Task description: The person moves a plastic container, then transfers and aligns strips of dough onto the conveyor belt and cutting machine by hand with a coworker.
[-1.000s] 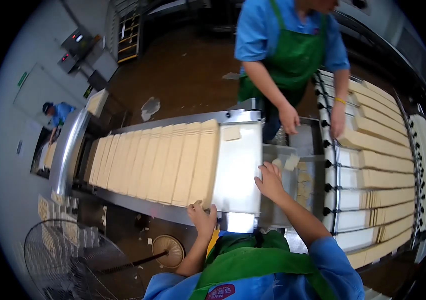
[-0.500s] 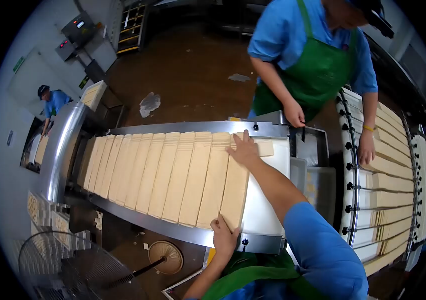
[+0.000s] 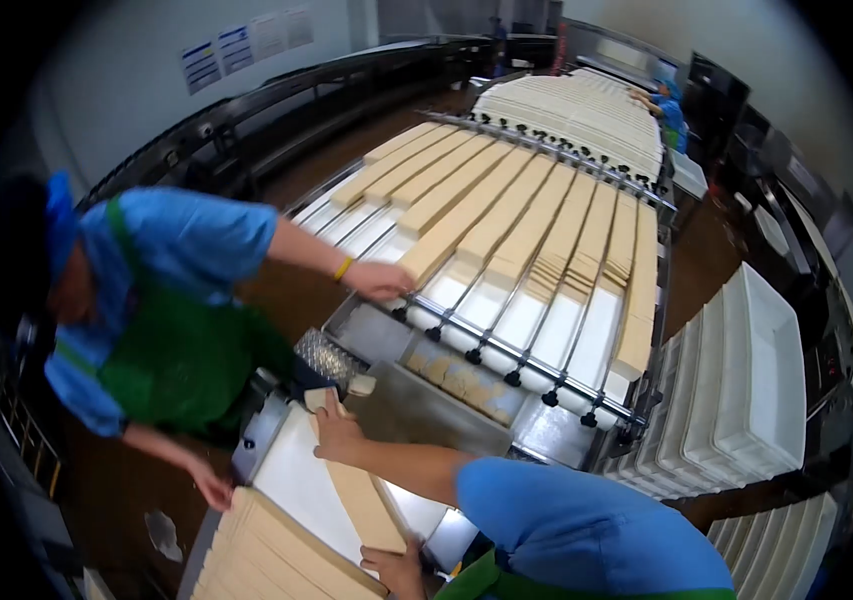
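Note:
A long, pale strip of stacked dough sheets [image 3: 364, 500] lies slantwise over the white conveyor belt, apart from the row of dough strips [image 3: 271, 550]. My right hand [image 3: 339, 432] grips its far end, fingers over the edge. At the near end, my left hand [image 3: 396, 568] holds the same strip, partly cut off by the frame's lower edge. The white belt [image 3: 291, 460] shows on the far side of the strip.
Across from me, a co-worker in a green apron [image 3: 171, 350] touches dough on a second conveyor, whose lanes are divided by metal rods [image 3: 466, 275]. Between the conveyors sits a metal tray [image 3: 461, 385] with dough scraps. Stacked white crates [image 3: 761, 370] stand at right.
My view has turned right toward the second conveyor. The end strip, beside the others before, is now separated and slanted between my two hands.

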{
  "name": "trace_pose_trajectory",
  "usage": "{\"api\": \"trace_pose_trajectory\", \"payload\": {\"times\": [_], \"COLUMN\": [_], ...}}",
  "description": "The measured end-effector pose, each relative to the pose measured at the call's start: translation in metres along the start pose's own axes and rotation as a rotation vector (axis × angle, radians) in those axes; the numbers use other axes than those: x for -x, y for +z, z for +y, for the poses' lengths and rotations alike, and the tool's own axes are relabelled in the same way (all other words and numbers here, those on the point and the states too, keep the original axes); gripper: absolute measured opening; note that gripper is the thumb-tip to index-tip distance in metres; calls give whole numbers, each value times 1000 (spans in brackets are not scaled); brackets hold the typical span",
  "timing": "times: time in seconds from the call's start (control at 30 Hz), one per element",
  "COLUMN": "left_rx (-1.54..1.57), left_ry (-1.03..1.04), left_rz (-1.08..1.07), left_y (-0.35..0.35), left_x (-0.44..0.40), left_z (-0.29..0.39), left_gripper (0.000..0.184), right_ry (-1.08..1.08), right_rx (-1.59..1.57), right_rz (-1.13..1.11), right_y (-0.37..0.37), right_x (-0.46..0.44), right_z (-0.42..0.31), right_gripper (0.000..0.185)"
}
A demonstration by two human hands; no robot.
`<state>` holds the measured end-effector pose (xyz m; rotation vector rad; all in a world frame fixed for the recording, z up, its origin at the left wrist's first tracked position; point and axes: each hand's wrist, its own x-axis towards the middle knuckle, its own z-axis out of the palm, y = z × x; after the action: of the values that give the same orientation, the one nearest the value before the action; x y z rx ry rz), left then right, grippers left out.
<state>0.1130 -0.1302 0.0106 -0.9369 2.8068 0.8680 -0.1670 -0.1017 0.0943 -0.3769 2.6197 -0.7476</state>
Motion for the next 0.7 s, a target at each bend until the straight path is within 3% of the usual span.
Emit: {"api": "trace_pose_trajectory", "payload": {"times": [0.03,0.07,0.1,0.13,0.17,0.2,0.27,0.3,0.33,0.37,0.4,0.47,0.5,0.53,0.6,0.7], "left_rx": [-52,-61,137,339,361,358,318,333,345,348,353,338,345,338,321,345], "left_ry": [-75,-51,-3,44,137,236,414,504,589,652,712,788,873,869,984,956], "left_rz": [108,103,138,174,218,231,136,79,18,-19,-62,-169,-253,-260,-475,-594], "left_y": [-7,-9,-7,-4,4,17,9,7,7,8,10,10,15,22,32,47], "left_x": [10,5,2,-2,-4,-8,-1,3,9,16,28,48,55,63,74,81], "left_z": [37,46,53,64,75,79,136,163,187,212,234,267,278,285,297,314], "left_gripper": [71,71,71,87,79,77,75,75,76,74,73,74,74,74,76,71], "right_ry": [11,100,178,169,147,163,298,254,307,373,497,710,796,802,768,719], "right_rx": [-13,-171,-333,-251,-448,-415,-480,-291,-346,-439,-323,-237,-160,-165,195,133], "right_rz": [23,83,137,431,432,582,673,810,881,897,957,785,713,705,369,421], "right_y": [-15,-26,-34,-29,-66,-74,-138,-139,-166,-190,-194,-224,-237,-244,-253,-266], "right_x": [5,13,22,28,55,63,111,113,143,167,175,208,222,228,229,212], "right_z": [19,35,53,79,99,134,171,223,241,262,301,349,354,374,416,462], "right_gripper": [85,84,84,80,77,76,72,68,66,67,68,73,66,66,56,55]}}
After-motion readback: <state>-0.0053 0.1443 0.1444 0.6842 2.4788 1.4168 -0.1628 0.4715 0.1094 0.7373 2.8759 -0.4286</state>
